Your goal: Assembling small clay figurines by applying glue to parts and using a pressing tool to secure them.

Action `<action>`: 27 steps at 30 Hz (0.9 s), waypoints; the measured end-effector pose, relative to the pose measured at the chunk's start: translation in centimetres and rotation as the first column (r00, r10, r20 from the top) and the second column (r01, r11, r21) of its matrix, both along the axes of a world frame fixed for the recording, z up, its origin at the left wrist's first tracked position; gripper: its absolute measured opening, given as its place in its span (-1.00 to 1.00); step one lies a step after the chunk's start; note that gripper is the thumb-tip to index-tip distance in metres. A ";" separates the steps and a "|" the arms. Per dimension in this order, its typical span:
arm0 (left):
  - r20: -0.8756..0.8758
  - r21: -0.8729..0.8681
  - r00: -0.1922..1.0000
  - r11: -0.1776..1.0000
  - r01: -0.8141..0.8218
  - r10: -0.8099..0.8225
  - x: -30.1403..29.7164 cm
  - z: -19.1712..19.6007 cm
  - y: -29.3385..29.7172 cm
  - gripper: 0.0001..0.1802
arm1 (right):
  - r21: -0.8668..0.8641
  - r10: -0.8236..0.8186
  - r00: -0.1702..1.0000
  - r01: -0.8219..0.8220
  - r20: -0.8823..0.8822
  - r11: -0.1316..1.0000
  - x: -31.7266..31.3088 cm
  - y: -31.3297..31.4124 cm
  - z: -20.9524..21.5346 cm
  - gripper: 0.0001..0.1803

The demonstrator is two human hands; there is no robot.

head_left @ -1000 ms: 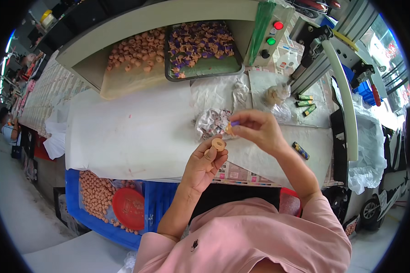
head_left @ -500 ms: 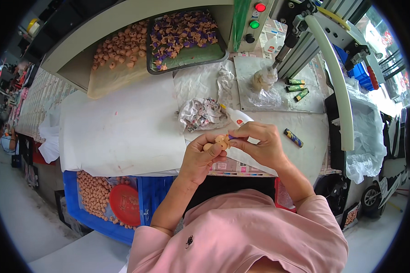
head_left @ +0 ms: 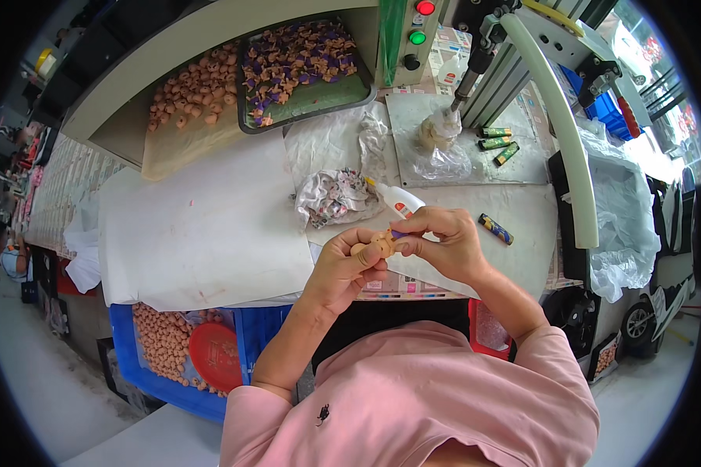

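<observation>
Head view: workbench (head_left: 210,233) under white paper, trays of tan pieces (head_left: 191,86) and purple pieces (head_left: 300,58) at the far edge. Left hand (head_left: 339,268) pinching a small tan figure (head_left: 380,246) above the bench's near edge; right hand (head_left: 444,245) closed on a purple piece (head_left: 397,233), pressing it on. Glue bottle (head_left: 397,201) lying just beyond. Risk, likely: misaligned press, piece slipping from fingertips and dropping off the edge.

A tan figurine piece (head_left: 380,246) sits at centre. At twelve o'clock, a dark tray (head_left: 308,109) holds purple-and-tan parts. At seven o'clock, a blue crate (head_left: 160,385) carries a red lid (head_left: 216,356). The sleeves (head_left: 413,405) are pink.
</observation>
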State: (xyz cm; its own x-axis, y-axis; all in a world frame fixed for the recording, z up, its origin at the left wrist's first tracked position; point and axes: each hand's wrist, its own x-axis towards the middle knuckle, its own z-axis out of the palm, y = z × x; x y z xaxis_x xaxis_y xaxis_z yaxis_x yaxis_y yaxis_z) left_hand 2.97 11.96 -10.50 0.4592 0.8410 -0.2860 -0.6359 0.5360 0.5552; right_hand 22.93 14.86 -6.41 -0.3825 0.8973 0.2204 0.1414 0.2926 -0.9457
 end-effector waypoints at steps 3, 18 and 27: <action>0.015 0.007 1.000 1.000 -0.004 0.004 0.0 0.1 0.2 -0.79 | 0.185 -0.003 0.994 -0.017 0.107 0.983 0.2 0.5 1.1 -0.75; 0.038 0.011 0.999 1.000 -0.005 0.005 3.4 3.8 1.9 -0.78 | 0.778 -0.516 0.848 0.403 -0.119 0.483 7.0 14.7 24.1 -0.73; -0.012 -0.018 0.994 0.993 -0.113 0.113 0.4 3.1 1.0 -0.74 | 0.630 -0.815 0.566 0.590 0.124 0.505 12.4 9.2 11.7 -0.82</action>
State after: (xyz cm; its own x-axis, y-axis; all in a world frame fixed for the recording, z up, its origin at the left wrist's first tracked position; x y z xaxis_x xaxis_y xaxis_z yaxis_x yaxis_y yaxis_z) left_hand 3.40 13.01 -7.41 0.3587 0.8817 -0.3065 -0.6870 0.4717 0.5528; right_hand 35.31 24.03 5.30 0.1865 0.7025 0.6868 0.7973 0.3002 -0.5236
